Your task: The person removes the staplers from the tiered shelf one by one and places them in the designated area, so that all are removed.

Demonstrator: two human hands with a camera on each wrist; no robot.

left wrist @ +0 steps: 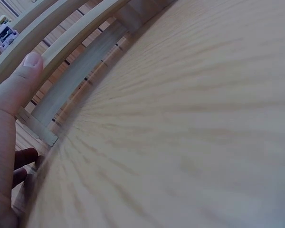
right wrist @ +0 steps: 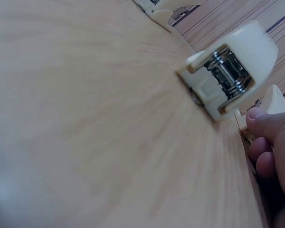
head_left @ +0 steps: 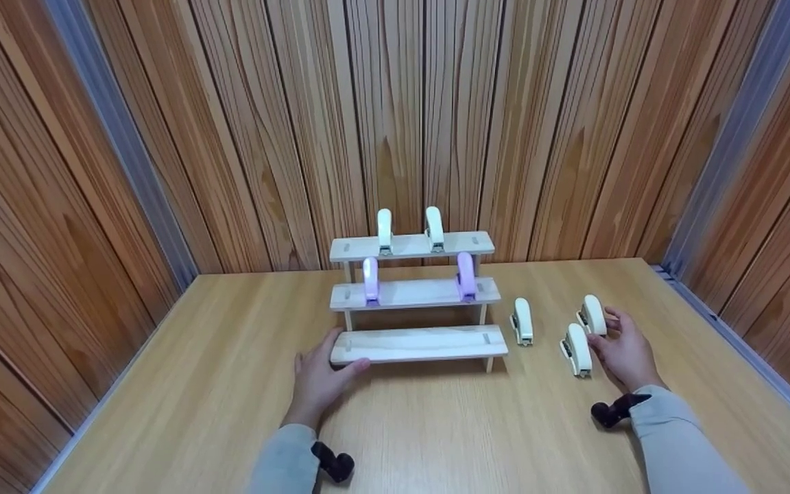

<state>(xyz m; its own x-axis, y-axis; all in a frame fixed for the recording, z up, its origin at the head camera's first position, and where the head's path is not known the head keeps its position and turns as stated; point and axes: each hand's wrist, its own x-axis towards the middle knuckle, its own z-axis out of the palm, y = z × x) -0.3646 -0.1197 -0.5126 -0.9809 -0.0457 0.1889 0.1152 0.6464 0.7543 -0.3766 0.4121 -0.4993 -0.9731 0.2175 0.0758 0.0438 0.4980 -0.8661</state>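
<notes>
Wood-plank walls [head_left: 395, 103] are enclosing the back and sides of a wooden table [head_left: 436, 439]. Near the back wall, a three-tier rack [head_left: 422, 344] is standing on the table. Two white staplers [head_left: 385, 226] are standing side by side, apart, on the top tier; two purple staplers [head_left: 465, 274] are standing on the middle tier, one toward each end.

Left hand [head_left: 316, 381] is gripping the left end of the bottom tier: its thumb is lying along the front edge, and its fingers are wrapping the end. To the right of the rack, one stapler [head_left: 522, 321] is standing near the tiers, and a near stapler [head_left: 579, 348] is standing farther right. Right hand [head_left: 627, 353] is pinching a far stapler [head_left: 594, 313] just behind it, with thumb and fingers partly closed about its body. Black devices [head_left: 613, 410] are projecting from both sleeve cuffs [head_left: 662, 408].
</notes>
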